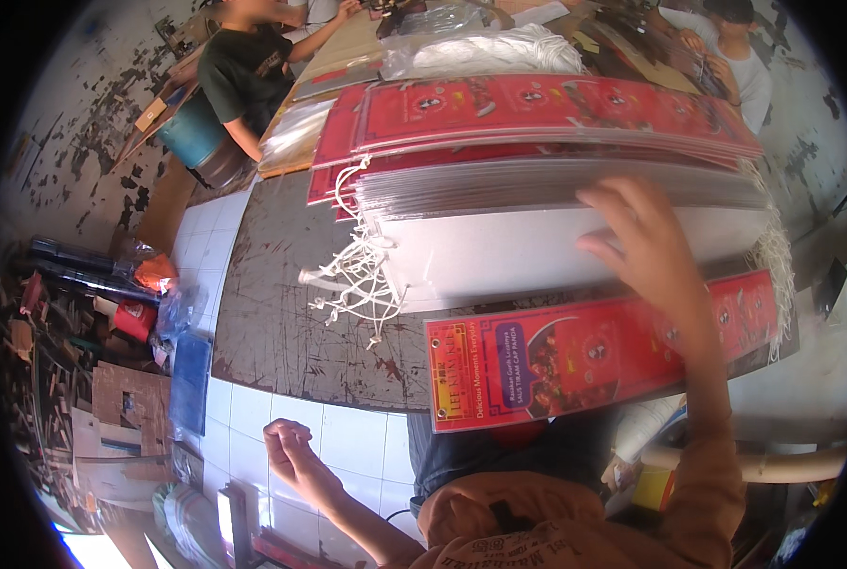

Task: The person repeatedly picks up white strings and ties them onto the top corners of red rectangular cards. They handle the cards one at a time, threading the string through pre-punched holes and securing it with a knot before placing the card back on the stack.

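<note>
My right hand [637, 232] is over the white back of the front sign in a thick stack of long plastic-covered signs [565, 251]. Its fingers are spread, and the thumb points left; whether the fingertips touch the sign I cannot tell. Knotted white cords [357, 266] hang from the stack's left end, and more cords [769, 247] hang at its right. Below my right forearm, a red printed sign [556, 375] lies along the table's near edge, partly covered by that arm. My left hand [300, 460] is off the table, above the tiled floor. Its fingers are curled; anything inside them is hidden.
More red signs [546, 109] lie behind the stack on the scratched dark table [291, 313]. A bundle of white cord [499, 52] rests farther back. One person [248, 76] is at the far left, another [736, 57] at the far right. Scrap boards [125, 408] crowd the left floor.
</note>
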The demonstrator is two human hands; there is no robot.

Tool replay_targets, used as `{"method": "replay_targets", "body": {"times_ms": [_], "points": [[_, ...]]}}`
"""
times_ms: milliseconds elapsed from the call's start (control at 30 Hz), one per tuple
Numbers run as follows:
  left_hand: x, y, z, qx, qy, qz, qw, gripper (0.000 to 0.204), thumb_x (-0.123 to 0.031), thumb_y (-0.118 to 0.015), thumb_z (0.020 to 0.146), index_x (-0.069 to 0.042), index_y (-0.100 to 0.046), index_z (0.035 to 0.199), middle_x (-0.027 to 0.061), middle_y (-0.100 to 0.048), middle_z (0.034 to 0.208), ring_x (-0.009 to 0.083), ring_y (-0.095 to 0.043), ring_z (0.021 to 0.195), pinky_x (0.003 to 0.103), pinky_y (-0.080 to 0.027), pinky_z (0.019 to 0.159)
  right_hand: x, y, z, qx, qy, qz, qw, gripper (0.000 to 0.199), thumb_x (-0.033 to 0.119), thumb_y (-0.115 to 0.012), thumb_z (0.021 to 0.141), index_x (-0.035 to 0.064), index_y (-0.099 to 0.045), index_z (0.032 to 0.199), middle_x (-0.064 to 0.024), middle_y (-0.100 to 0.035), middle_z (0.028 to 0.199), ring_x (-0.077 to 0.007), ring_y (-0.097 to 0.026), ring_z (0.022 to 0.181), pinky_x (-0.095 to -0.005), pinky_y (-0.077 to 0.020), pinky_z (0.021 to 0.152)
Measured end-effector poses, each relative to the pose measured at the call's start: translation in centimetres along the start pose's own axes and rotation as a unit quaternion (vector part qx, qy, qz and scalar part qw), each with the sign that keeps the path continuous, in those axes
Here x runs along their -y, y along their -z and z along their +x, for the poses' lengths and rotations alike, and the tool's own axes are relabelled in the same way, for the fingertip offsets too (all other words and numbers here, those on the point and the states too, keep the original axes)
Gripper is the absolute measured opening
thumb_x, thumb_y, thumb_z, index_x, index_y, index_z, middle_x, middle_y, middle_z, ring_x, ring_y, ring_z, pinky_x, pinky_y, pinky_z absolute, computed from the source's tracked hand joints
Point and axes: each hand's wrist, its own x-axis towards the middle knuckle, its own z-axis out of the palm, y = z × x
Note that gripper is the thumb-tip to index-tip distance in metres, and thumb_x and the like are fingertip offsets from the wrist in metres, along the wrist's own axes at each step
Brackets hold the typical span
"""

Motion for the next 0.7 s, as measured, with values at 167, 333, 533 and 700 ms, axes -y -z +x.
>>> {"method": "replay_targets", "body": {"times_ms": [167,333,533,700], "points": [[0.0,-1.2,-0.2,0.025,0.006,0.010,1.000,0.018,-0.018,-0.046,0.091,-0.004,-0.048,0.079,-0.0002,-0.043,0.067,0.0060,-0.037,0.063,0.021,-0.029,0.059,-0.7,0.5,-0.5,0.031,-0.003,0.065,0.997,0.029,0.009,-0.065,0.071,0.0070,-0.055,0.098,-0.0078,-0.049,0.087,-0.0272,-0.045,0.088,-0.0388,-0.0375,0.078],[0.2,-1.8,-0.4,0.042,0.001,0.027,0.999,0.020,-0.019,-0.047,0.091,-0.004,-0.049,0.078,0.0000,-0.044,0.064,0.0070,-0.038,0.062,0.021,-0.029,0.059,-0.5,1.3,-1.0,0.114,0.012,0.059,0.992,0.035,0.002,-0.063,0.070,0.0082,-0.054,0.103,-0.0078,-0.049,0.089,-0.0268,-0.045,0.088,-0.0412,-0.0341,0.083],[-1.3,-4.0,-2.0,0.162,0.031,0.075,0.983,0.022,-0.022,-0.049,0.090,-0.001,-0.052,0.083,0.0025,-0.051,0.067,0.0079,-0.041,0.061,0.022,-0.034,0.058,1.8,0.3,-1.3,0.103,-0.038,-0.049,0.993,0.053,0.002,-0.062,0.069,0.0085,-0.049,0.120,-0.0122,-0.047,0.095,-0.0302,-0.045,0.091,-0.0431,-0.0337,0.088],[-1.8,-5.3,-2.4,0.243,0.043,0.038,0.968,0.025,-0.025,-0.053,0.089,0.000,-0.053,0.086,0.0048,-0.055,0.070,0.0085,-0.045,0.063,0.022,-0.037,0.059,1.5,-0.8,-1.5,0.086,-0.018,-0.104,0.991,0.059,0.000,-0.058,0.069,0.0087,-0.046,0.126,-0.0137,-0.046,0.096,-0.0305,-0.045,0.092,-0.0442,-0.0373,0.085]]}}
